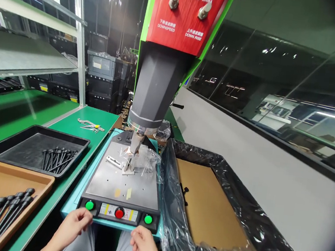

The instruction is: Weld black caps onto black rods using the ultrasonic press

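While both hands hang at the front edge of the press base [82, 209], neither shows anything in its grasp. The left hand [75, 221] is loosely curled, thumb and forefinger drawn close together, just below the left green button [89, 205] near the base's left front corner; whether it touches the base cannot be told. The right hand [144, 241] is likewise half-folded, fingers bent inward, just below the right green button [148, 219] near the right front corner. A red button [119, 213] sits between them, midway along that edge.

Both green buttons look like hard, smooth plastic caps fixed in the panel, so they offer nothing to lift; a thumb or fingertip set squarely on the cap would probably serve best, since a push at the rim might slip.

On the green table [98, 116] to the left, a brown tray [46, 184] stands at the near end, holding black rods [1, 213] along its right edge. These are probably light, stiff and rather slick, best taken at mid-shaft, clear of the thicker heads. Beyond it, a black tray [27, 147] near the table's right edge carries smaller rods [56, 160], bunched and likely to tangle.
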Motion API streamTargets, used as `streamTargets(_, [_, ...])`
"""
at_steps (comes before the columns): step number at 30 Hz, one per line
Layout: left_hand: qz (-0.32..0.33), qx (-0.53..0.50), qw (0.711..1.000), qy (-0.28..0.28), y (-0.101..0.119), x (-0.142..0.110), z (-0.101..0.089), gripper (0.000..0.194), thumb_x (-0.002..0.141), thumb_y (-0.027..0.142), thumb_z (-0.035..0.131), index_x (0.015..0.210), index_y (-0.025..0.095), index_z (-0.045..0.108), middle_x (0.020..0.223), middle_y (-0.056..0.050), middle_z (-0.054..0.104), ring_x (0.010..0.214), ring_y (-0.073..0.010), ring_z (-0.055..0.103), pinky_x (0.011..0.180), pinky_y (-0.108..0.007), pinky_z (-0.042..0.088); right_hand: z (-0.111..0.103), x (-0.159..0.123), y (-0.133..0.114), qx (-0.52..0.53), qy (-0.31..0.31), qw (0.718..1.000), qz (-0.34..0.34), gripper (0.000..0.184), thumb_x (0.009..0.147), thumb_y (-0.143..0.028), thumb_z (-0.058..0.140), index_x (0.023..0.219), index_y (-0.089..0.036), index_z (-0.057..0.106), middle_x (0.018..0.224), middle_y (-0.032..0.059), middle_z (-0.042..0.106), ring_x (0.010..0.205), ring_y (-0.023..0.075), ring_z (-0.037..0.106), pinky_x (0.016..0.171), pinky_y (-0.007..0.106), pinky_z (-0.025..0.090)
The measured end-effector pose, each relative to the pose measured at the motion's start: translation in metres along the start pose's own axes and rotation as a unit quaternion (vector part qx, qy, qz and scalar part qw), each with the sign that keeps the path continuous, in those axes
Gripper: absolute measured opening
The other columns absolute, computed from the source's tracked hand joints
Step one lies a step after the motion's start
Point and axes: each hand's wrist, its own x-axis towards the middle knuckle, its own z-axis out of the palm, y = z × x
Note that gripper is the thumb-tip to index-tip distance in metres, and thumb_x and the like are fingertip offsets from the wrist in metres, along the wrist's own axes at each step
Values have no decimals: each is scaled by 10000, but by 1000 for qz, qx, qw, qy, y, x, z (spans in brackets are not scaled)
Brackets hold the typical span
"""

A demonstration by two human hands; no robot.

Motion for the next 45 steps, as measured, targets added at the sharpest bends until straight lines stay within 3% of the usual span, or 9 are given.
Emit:
streamTargets(5, [15, -15, 1000, -12, -6, -6, 15, 415, 778, 559, 544, 650, 167, 588, 629, -26, 593, 563, -155, 506, 506, -242, 359, 16, -12, -38, 24, -72, 997, -8, 307, 749, -451, 608, 767, -145, 595, 594, 13, 631, 428, 86, 489, 428, 202, 336])
streamTargets(10, [33, -33, 998, -45, -4, -3, 27, 401, 782, 547, 572, 676, 162, 605, 598, -12, 565, 557, -151, 493, 526, -245, 359, 24, 3, -79, 31, -115, 992, -45, 281, 754, -389, 610, 845, -124, 630, 638, 19, 652, 466, 90, 517, 459, 208, 369])
streamTargets(17, [34, -64, 996, -50, 2, -2, 34, 432, 769, 571, 586, 664, 153, 602, 558, -2, 540, 519, -129, 447, 506, -235, 303, 40, 59, -114, 53, -69, 992, -94, 482, 758, -399, 603, 1144, -114, 561, 699, 15, 646, 482, 101, 517, 471, 226, 385])
streamTargets(21, [45, -69, 995, -57, 14, 0, 32, 422, 790, 557, 575, 690, 148, 606, 566, 2, 555, 511, -118, 436, 520, -236, 316, 50, 94, -128, 19, -18, 991, -128, 455, 803, -345, 519, 1201, -127, 535, 681, 2, 625, 484, 114, 526, 455, 225, 389])
streamTargets(28, [73, -94, 992, -32, 56, 38, 22, 436, 758, 573, 610, 724, 139, 628, 590, 1, 569, 534, -124, 482, 521, -235, 347, 37, 131, -148, -42, 156, 971, -177, 456, 854, -273, 423, 1287, -147, 488, 740, 4, 611, 646, 166, 576, 661, 290, 464])
streamTargets(32, [74, -145, 986, 23, 99, 76, 17, 449, 699, 561, 689, 822, 132, 645, 858, -86, 666, 746, -179, 600, 586, -240, 429, 24, 136, -158, -131, 264, 924, -243, 487, 883, -286, 399, 1347, -145, 453, 807, 42, 624, 807, 215, 597, 830, 343, 449])
streamTargets(34, [57, -177, 981, 47, 124, 94, 16, 477, 688, 545, 716, 906, 127, 645, 1002, -121, 659, 839, -195, 616, 641, -252, 468, 19, 139, -164, -161, 292, 904, -269, 489, 893, -301, 404, 1357, -155, 455, 979, 99, 625, 909, 231, 597, 888, 365, 440])
streamTargets(38, [8, -269, 962, 52, 164, 123, 20, 499, 706, 507, 729, 1007, 127, 605, 1089, -133, 632, 815, -170, 641, 654, -259, 515, 11, 146, -179, -189, 301, 876, -327, 495, 898, -320, 434, 1368, -168, 461, 1307, 165, 470, 1206, 263, 474, 1032, 405, 363])
streamTargets(45, [-25, -360, 933, 20, 191, 145, 21, 372, 836, 464, 593, 965, 115, 583, 853, -70, 647, 602, -108, 638, 515, -197, 511, 2, 159, -211, -191, 234, 894, -333, 464, 854, -318, 525, 1285, -149, 551, 1301, 169, 487, 1231, 273, 451, 1055, 402, 341])
